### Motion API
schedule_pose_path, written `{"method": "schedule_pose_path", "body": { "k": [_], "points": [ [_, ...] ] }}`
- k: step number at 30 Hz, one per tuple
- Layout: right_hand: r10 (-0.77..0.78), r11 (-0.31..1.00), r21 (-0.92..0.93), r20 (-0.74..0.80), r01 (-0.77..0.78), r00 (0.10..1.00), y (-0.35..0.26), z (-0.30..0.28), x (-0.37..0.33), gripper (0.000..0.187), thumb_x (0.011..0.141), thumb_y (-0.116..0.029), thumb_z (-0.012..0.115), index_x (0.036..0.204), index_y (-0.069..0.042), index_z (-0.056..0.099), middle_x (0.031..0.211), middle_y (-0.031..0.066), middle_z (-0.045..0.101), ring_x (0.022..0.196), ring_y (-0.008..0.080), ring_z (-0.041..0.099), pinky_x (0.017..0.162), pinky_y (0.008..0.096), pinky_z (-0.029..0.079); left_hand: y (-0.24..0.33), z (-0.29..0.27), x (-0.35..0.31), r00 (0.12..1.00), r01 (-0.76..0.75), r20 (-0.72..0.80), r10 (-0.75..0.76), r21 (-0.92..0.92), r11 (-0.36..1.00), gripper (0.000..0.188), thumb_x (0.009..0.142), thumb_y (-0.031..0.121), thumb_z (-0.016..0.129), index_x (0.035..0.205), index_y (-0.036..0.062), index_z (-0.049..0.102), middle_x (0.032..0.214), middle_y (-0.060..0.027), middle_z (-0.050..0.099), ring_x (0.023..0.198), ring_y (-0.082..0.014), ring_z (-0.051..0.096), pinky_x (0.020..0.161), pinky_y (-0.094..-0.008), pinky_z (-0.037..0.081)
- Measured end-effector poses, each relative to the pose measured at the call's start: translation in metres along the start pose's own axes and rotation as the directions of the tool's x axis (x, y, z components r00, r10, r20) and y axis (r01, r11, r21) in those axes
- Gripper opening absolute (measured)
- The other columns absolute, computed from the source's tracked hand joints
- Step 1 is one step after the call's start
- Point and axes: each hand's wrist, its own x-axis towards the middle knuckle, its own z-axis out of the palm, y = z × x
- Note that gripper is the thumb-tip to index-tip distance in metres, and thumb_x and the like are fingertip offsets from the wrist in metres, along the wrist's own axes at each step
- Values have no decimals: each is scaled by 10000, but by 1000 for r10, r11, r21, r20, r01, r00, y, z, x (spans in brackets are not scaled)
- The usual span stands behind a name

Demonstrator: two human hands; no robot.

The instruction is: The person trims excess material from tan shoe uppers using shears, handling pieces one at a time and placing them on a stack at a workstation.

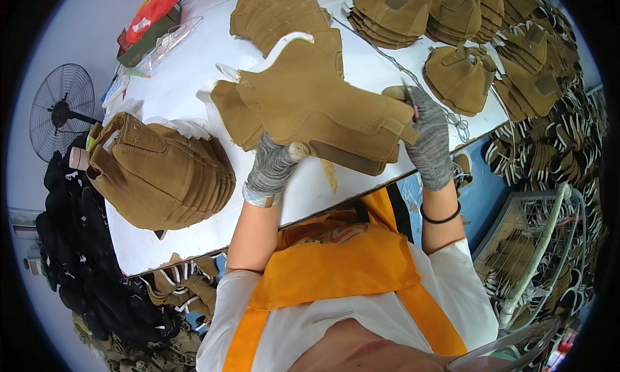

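A brown suede-like boot upper (323,107), with stitched seams and pale lining at its edge, is held up over the white table. My left hand (274,165), in a grey knit glove with bare fingertips, is closed on its lower edge, thumb on top. At the upper's right end, my right hand (431,139) is gloved the same way and closed by the short strap. A small thing with a pink part (415,112) shows at its fingers; its kind is unclear. Behind lies a fanned stack of brown pieces (278,13), partly covered by the upper.
A nested stack of boot uppers (168,172) stands on the table (271,227) at left. More stacks (394,13) sit far right, near a grey cable (387,55). A fan (61,113) is at left. A wire basket (536,249) stands right, below table height.
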Motion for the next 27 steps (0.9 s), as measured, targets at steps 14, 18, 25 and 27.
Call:
{"method": "schedule_pose_path", "body": {
  "k": [14, 18, 25, 27],
  "points": [
    [-371, 918, -264, -301, 297, 878, 4, 21, -20, 334, 742, -100, 724, 1047, -41, 602, 821, -19, 510, 614, 51, 437, 584, 180, 384, -12, 12, 11, 966, -43, -255, -35, -295, 955, 488, 793, 278, 696, 1158, 11, 511, 1068, -82, 575, 962, -188, 552, 869, -317, 454],
    [-423, 893, -285, -271, 348, 864, 2, 27, -25, 388, 671, -166, 795, 1013, -64, 645, 805, -16, 511, 570, 51, 425, 508, 176, 368, 16, 18, 14, 955, -129, -289, -61, -595, 793, 460, 815, 192, 650, 1200, 9, 478, 1117, -96, 558, 1030, -218, 547, 916, -350, 447],
    [-560, 790, -396, -157, 468, 813, 2, 21, -23, 418, 604, -145, 809, 995, -112, 667, 814, 43, 577, 606, 131, 528, 523, 230, 442, 18, 10, 14, 959, -118, -254, -129, -767, 631, 605, 814, 235, 672, 1291, 9, 377, 1228, -131, 489, 1140, -265, 488, 991, -402, 403],
    [-517, 819, -363, -132, 445, 846, 0, 19, -27, 432, 585, -150, 817, 990, -116, 668, 811, 52, 584, 640, 153, 554, 542, 243, 459, 16, 8, 15, 963, -123, -240, -124, -799, 588, 625, 816, 242, 672, 1302, 4, 361, 1251, -136, 473, 1165, -274, 469, 1013, -412, 381]
  ]
}}
